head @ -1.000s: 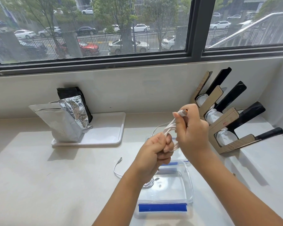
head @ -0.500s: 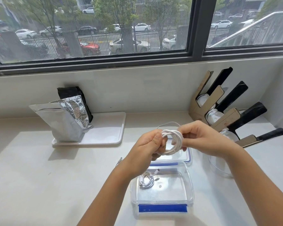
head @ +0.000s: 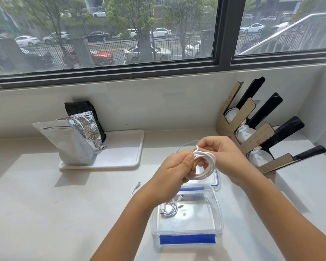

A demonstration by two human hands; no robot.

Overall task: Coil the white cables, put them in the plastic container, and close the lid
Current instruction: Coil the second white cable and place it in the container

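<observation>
- Coiling is the step in hand: both hands hold a white cable wound into a loose ring, up off the counter.
- The left hand pinches the near side of the ring between thumb and curled fingers.
- The right hand is closed on the far side, its fingertips gripping the top of the loops.
- Directly below the hands stands the open plastic container, with one coiled cable already lying in its left part.
- The lid lies flat on the counter just beyond the container, under the held ring and partly hidden by it.
- A thin white cable end with a plug lies on the counter to the left of the left wrist; a strand also arcs out behind the hands.
- My guess is that the tail needs winding in next, then the ring lowered beside the first coil without springing open, and last the lid fetched and pressed down.
- Hard to tell: whether the loose plug belongs to the held cable or to another one, since the left forearm covers its run.
- The fingers inside the ring are mostly hidden.
</observation>
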